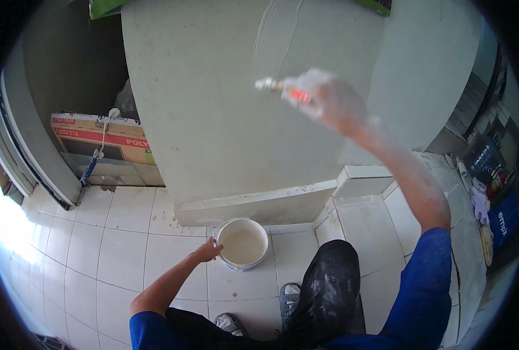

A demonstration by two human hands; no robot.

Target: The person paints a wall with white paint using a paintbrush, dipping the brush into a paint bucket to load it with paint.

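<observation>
My right hand (329, 99), coated in white, is raised in front of the grey-green wall (213, 116). It is closed on a paintbrush (268, 85) with a reddish handle, the pale bristles pointing left. Above the brush, a streak of wet-looking white coating (277, 35) runs up the wall. Down on the tiled floor stands a white bucket (265, 240) containing an off-white liquid (242, 246). My left hand (208, 250) grips its left rim, fingers closed. Whether the bristles touch the wall I cannot tell.
A paint roller (89, 168) with a blue sleeve leans against a cardboard box (105, 140) at the left. Tiled steps (367, 219) rise beside my knee on the right. Farther right lie a lilac glove (480, 201) and a blue bag (506, 216). A low ledge (259, 201) edges the wall.
</observation>
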